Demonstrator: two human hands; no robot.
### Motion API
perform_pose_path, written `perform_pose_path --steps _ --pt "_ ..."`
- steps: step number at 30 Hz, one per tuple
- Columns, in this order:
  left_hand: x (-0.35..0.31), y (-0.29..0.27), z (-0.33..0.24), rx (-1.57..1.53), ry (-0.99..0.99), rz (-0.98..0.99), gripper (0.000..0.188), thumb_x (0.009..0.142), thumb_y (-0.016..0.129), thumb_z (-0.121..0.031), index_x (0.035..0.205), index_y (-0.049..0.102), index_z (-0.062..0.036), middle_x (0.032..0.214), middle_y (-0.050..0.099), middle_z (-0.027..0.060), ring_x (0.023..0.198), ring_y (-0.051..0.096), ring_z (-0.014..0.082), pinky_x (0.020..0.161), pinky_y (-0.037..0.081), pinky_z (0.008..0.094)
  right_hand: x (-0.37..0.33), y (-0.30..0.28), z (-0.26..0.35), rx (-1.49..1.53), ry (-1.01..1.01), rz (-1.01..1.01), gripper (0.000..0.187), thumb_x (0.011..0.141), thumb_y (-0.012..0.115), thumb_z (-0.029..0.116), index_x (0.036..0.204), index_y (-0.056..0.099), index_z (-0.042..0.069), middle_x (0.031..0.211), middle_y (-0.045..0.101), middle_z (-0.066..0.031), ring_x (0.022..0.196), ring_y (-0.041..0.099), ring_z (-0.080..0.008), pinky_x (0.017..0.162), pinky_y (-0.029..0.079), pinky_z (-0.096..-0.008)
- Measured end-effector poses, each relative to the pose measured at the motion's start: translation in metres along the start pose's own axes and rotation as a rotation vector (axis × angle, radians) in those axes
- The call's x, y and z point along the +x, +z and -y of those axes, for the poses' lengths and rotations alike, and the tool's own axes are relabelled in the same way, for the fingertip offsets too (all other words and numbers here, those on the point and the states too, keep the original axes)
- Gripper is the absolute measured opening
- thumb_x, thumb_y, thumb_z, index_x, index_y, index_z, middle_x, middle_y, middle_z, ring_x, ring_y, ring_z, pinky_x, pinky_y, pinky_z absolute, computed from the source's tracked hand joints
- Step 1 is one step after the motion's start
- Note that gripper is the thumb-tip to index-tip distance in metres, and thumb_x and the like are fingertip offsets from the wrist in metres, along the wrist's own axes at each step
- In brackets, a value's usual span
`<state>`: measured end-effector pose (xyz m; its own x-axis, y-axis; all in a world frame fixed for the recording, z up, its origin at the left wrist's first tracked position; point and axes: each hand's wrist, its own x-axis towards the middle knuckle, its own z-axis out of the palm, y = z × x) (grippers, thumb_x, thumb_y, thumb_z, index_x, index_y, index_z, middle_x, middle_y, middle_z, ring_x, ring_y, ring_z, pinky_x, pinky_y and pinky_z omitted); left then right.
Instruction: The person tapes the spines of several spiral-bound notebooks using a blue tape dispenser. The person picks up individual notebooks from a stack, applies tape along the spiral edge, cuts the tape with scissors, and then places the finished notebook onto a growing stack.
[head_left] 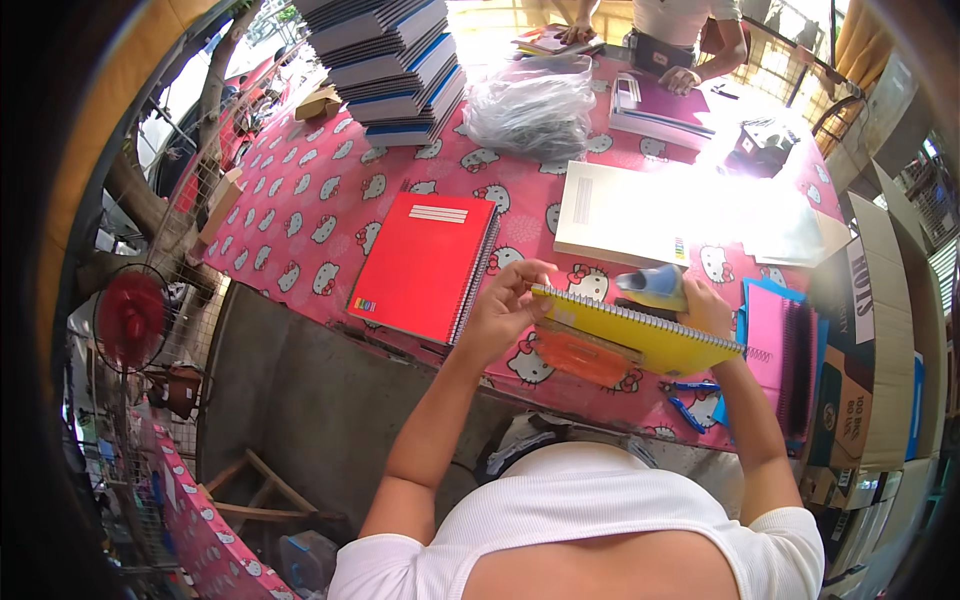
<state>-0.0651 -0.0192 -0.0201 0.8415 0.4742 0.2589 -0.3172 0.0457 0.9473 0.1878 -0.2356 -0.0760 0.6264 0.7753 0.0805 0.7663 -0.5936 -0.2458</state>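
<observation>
Slanting above the table (290, 185), a yellow notebook (650, 335) is pinched at one end by the left hand (507, 308); behind it, the right hand's (707, 308) grip cannot be told.

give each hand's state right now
Left hand: curled at left end of the yellow notebook; grip unclear.
Right hand: at its right end, partly hidden; open or closed cannot be told.

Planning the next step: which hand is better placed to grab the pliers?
Probably the right hand: it's nearer the pliers; the left hand is at the left end of the yellow notebook.
</observation>
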Motion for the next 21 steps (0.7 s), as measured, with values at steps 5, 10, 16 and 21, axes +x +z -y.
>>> perform_pose_path --steps 5,10,16,21 --pt "0.011 -0.004 0.015 -0.149 -0.088 0.074 0.017 0.089 0.062 -0.001 0.104 0.055 -0.0063 0.103 0.057 0.0009 0.100 0.053 0.0087 0.090 0.045 0.0281 -0.048 0.012 -0.048 0.379 -0.030 -0.244 0.039 0.079 0.069 0.022 0.111 0.059 0.004 0.106 0.064 -0.0110 0.091 0.063 -0.0270 0.074 0.051 -0.0381" --pt "0.008 -0.001 0.015 -0.273 -0.031 0.092 0.016 0.088 0.067 -0.011 0.098 0.056 -0.0063 0.103 0.058 0.0025 0.100 0.054 0.0107 0.090 0.045 0.0286 -0.109 -0.072 -0.037 1.187 0.452 -0.312 0.026 0.088 0.065 0.017 0.107 0.060 0.000 0.099 0.064 -0.0054 0.086 0.061 -0.0138 0.071 0.048 -0.0283" --pt "0.008 -0.013 0.036 -0.513 -0.096 0.126 0.015 0.087 0.069 -0.014 0.093 0.058 -0.0067 0.100 0.059 0.0053 0.094 0.057 0.0121 0.082 0.047 0.0279 -0.156 -0.032 -0.036 0.547 0.480 -0.249 0.037 0.083 0.070 0.020 0.110 0.058 -0.002 0.107 0.064 -0.0130 0.097 0.061 -0.0248 0.081 0.047 -0.0322" --pt "0.011 -0.002 0.025 -0.374 -0.136 0.046 0.015 0.083 0.072 -0.007 0.089 0.059 -0.0060 0.100 0.061 0.0052 0.095 0.058 0.0124 0.084 0.049 0.0284 -0.192 0.047 -0.017 0.071 0.232 -0.099 0.072 0.077 0.073 0.030 0.134 0.043 0.000 0.140 0.040 -0.0216 0.134 0.033 -0.0376 0.109 0.022 -0.0547"
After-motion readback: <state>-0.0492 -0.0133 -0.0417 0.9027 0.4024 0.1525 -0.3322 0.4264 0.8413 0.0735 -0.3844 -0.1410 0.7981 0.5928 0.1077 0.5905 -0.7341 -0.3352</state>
